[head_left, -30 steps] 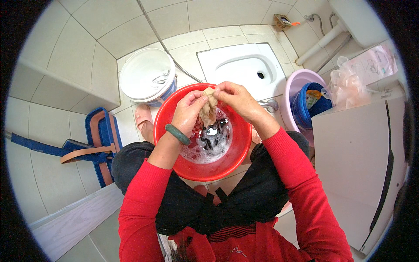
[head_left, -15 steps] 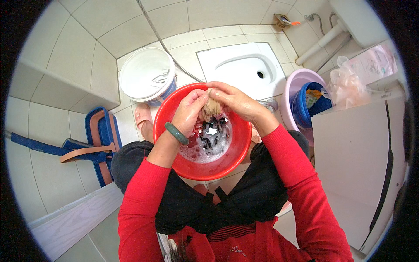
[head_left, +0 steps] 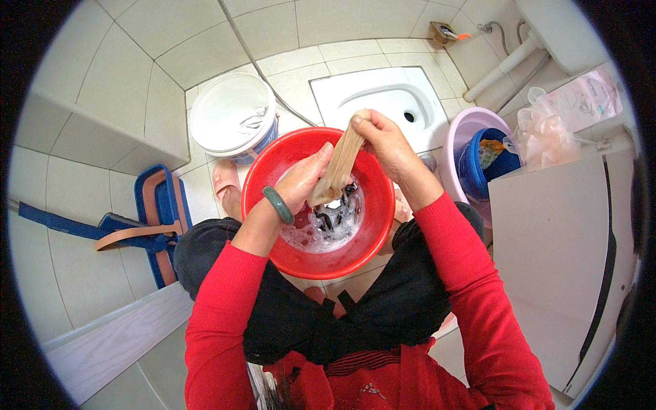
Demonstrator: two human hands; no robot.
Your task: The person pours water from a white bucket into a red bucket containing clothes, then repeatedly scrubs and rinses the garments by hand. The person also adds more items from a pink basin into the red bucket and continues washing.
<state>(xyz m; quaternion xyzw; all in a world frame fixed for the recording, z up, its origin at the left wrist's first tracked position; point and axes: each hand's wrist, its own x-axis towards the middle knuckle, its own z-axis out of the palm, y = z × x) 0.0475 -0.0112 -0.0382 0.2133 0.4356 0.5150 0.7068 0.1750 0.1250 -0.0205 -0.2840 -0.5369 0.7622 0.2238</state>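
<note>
A wet tan stocking (head_left: 342, 166), thin and stretched lengthwise, hangs at a slant over the red basin (head_left: 375, 239). Its upper end is pinched in my right hand (head_left: 388, 142), above the basin's far rim. My left hand (head_left: 305, 179), with a green bangle on the wrist, grips the stocking's left side lower down. The left fingertips are partly hidden by the cloth. Below it, soapy water (head_left: 321, 238) with white foam fills the basin's bottom, and dark things show in it.
A white bucket (head_left: 212, 140) stands beyond the basin on the left, near a blue dustpan (head_left: 147, 198). A squat toilet (head_left: 328, 92) lies ahead. Rightward are a pink tub (head_left: 454, 140) holding a blue bucket (head_left: 471, 171), and a white cabinet (head_left: 553, 273). A shower hose (head_left: 256, 68) hangs behind.
My right hand has moved up and to the right, drawing the bunched stocking out into a long strip. My left hand has shifted slightly, its fingers now along the stocking's side.
</note>
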